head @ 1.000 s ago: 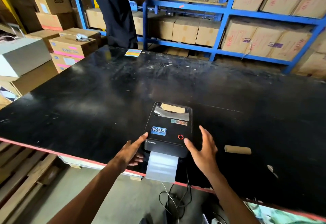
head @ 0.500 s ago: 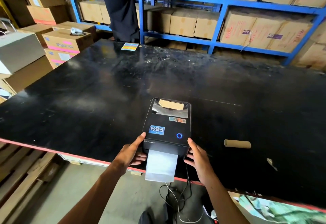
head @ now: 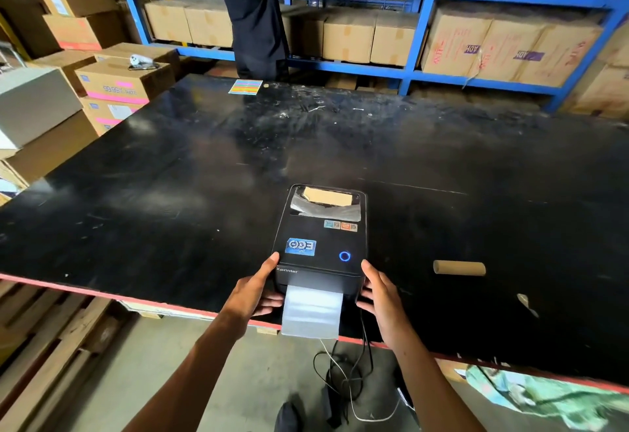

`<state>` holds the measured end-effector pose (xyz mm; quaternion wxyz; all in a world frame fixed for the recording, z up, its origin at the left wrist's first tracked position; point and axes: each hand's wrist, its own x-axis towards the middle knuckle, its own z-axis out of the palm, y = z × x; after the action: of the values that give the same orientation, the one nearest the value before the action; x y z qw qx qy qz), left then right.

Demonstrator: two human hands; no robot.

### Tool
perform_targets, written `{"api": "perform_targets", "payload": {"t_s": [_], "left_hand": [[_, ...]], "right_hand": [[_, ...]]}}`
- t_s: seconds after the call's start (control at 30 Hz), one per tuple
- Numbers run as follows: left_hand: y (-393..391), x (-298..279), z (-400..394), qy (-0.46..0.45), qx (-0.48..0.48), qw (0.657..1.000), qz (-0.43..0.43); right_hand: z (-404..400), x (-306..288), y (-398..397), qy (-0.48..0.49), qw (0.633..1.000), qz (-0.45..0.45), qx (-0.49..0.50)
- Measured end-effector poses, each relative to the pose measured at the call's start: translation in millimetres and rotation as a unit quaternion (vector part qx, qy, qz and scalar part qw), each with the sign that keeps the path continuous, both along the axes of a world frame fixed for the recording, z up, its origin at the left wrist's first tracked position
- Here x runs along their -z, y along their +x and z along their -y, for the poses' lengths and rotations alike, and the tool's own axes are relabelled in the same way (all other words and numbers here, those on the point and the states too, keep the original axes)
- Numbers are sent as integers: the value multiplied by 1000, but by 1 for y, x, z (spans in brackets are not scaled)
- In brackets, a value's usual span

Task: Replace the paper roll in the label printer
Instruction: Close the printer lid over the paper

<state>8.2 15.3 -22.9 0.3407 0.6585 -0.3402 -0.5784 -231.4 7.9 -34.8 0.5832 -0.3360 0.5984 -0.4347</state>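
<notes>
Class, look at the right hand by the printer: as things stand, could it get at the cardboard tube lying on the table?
Probably yes. The cardboard tube lies in the open on the black table, to the right of the right hand, with only bare tabletop between them. That hand would first have to leave the printer.

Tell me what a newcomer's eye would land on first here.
First, the black label printer at the near edge of the big black table, its blue ring lit, a strip of label paper hanging from its front. The left hand and right hand flank its front corners. A bare cardboard core lies to its right.
</notes>
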Motion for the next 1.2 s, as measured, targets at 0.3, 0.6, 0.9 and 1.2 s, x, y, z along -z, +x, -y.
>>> {"api": "perform_targets", "payload": {"t_s": [0.3, 0.6, 0.9, 1.2], "left_hand": [[-2, 2, 1, -4, -11, 1000, -9], [0, 8, 3, -12, -17, 1000, -14], [-1, 10, 4, -4, -24, 999, -21], [-3, 8, 4, -4, -26, 999, -29]], "right_hand": [[-1, 0, 0, -5, 1000, 4, -5], [0, 1, -1, -4, 1000, 8, -7], [0, 2, -1, 2, 1000, 5, -2], [-1, 1, 3, 4, 1000, 6, 21]]}}
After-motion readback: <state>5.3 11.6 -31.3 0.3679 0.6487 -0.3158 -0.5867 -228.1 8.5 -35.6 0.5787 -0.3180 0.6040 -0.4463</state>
